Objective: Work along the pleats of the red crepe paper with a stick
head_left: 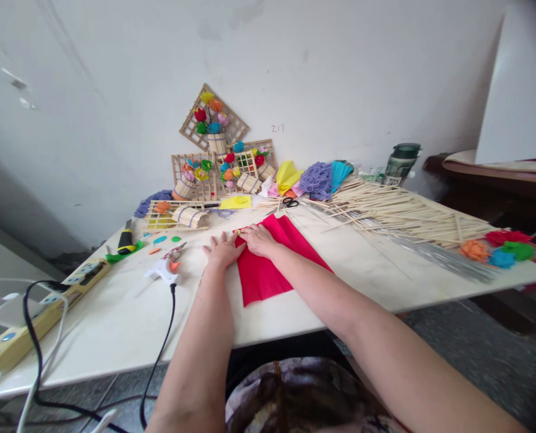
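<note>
A sheet of red crepe paper [268, 273] lies at a slant on the white table in front of me. My left hand [223, 249] rests at its upper left edge, fingers spread, several of them flat on the tabletop. Beside it, my right hand [258, 239] is at the sheet's top left corner, its fingers close together and pressing on the paper. A small yellow piece [238, 233] shows at the right fingertips; most of it is covered. Left of my hands lies a white hot glue gun [163, 269] with its black cord running off the table's front.
A yellow-handled utility knife [126, 240] and a power strip [47, 313] line the left edge. Small lattice frames with paper flowers [214, 120] lean on the wall. Black scissors [290, 202], wooden sticks [403, 210], wires [448, 261] and a dark green bottle [402, 163] are beyond and right.
</note>
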`<state>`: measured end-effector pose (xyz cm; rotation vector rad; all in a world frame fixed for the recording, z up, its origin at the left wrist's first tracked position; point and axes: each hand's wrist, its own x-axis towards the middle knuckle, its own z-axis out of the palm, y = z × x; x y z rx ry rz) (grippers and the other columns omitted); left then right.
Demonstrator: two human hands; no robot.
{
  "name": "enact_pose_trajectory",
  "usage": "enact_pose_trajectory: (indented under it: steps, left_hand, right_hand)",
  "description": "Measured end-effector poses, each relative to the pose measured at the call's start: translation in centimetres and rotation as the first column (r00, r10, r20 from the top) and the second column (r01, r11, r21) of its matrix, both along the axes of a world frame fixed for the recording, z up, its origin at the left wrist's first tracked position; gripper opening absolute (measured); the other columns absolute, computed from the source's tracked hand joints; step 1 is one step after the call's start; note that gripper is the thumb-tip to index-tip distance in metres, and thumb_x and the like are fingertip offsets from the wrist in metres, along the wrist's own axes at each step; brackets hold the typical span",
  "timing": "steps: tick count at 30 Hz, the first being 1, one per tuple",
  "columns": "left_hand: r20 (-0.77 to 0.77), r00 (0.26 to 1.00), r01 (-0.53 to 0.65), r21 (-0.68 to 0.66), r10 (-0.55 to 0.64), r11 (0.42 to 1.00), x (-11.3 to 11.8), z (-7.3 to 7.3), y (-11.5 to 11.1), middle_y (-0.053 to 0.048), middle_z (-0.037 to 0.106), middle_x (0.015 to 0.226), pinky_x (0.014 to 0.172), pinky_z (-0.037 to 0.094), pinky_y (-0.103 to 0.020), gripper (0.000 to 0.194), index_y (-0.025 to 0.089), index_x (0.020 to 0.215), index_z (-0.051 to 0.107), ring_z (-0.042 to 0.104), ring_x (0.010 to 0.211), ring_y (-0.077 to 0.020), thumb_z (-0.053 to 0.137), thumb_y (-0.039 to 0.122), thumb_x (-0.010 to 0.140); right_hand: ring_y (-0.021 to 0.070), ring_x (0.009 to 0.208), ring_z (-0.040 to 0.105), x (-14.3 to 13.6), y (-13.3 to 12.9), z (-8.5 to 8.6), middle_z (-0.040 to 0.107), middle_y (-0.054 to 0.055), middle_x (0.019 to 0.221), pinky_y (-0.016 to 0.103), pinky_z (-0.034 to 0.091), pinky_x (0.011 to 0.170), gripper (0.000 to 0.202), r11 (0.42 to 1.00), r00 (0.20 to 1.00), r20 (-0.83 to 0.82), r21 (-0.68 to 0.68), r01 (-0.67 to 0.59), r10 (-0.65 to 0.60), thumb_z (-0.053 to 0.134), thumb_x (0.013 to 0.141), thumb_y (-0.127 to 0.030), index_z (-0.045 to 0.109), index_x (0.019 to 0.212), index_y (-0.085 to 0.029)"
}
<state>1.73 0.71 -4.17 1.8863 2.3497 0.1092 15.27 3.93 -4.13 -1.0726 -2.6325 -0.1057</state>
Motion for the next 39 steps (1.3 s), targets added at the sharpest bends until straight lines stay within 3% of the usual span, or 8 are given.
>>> enact_pose_trajectory:
  steps: [9, 18, 39]
  left_hand:
    - [-0.022, 1.0, 0.016, -0.014, -0.017, 1.0, -0.09, -0.07, 0.09, 0.001, 0.013, 0.148, 0.097, 0.011, -0.066, 0.065, 0.043, 0.135, 0.022, 0.005, 0.132, -0.0395, 0.023, 0.067, 0.074]
    - [-0.002, 1.0, 0.007, 0.0, -0.007, 1.0, 0.19, 0.3, -0.21, 0.001, 0.014, 0.148, 0.097, 0.011, -0.066, 0.065, 0.043, 0.134, 0.027, 0.006, 0.132, -0.0393, 0.018, 0.069, 0.075]
    - [-0.011, 1.0, 0.01, 0.001, -0.01, 1.0, 0.27, -0.01, -0.2, 0.001, 0.011, 0.148, 0.098, 0.007, -0.067, 0.065, 0.041, 0.135, 0.024, 0.004, 0.132, -0.0394, 0.02, 0.066, 0.075]
  right_hand:
    - [0.0207, 0.113, 0.04, -0.07, 0.19, -0.1, 0.051, 0.003, 0.125, 0.037, 0.033, 0.092, 0.038, 1.0, 1.0, -0.005, -0.014, 0.006, -0.007, 0.037, 0.084, -0.015, 0.054, 0.118, -0.022]
    - [0.0215, 0.114, 0.04, -0.26, 0.22, -0.39, 0.048, 0.006, 0.128, 0.04, 0.031, 0.094, 0.041, 1.0, 0.997, -0.077, -0.022, 0.006, -0.008, 0.034, 0.083, -0.014, 0.048, 0.122, -0.018]
    - [0.0205, 0.118, 0.037, -0.19, -0.05, 0.06, 0.047, 0.002, 0.131, 0.041, 0.027, 0.099, 0.047, 0.995, 0.999, -0.02, -0.095, 0.037, -0.039, 0.036, 0.08, -0.012, 0.047, 0.125, -0.021]
